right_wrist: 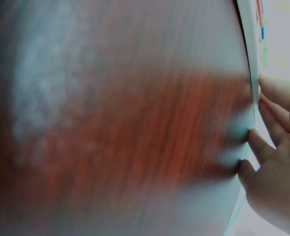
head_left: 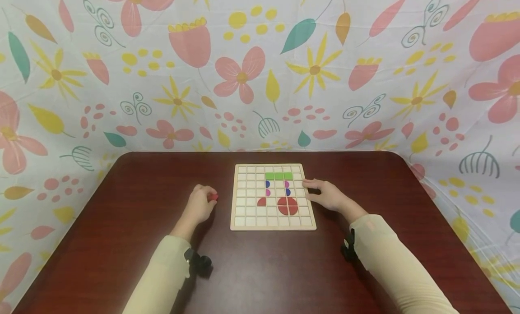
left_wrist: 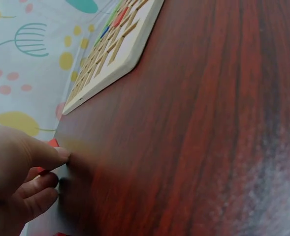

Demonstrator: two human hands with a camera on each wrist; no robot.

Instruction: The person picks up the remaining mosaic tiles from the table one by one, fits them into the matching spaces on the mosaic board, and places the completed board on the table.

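Note:
To the left of the board, my left hand (head_left: 199,205) pinches a small red piece (head_left: 213,197) between thumb and fingers, low over the table. The fingers hide most of that piece's outline. A square wooden grid board (head_left: 251,220) lies flat ahead of me. In its cells sit a row of green squares (head_left: 278,176), blue and pink half-round pieces (head_left: 287,192), a full red circle (head_left: 287,206) made of quarters and a single red quarter (head_left: 262,201). My right hand (head_left: 328,196) touches the board's right edge with its fingertips, fingers extended.
The board stands on a dark reddish-brown wooden table (head_left: 268,269). Behind it hangs a floral cloth (head_left: 252,70). Black wrist devices (head_left: 199,262) are strapped on both sleeves. Another bit of red (left_wrist: 61,234) shows at the bottom of the left wrist view.

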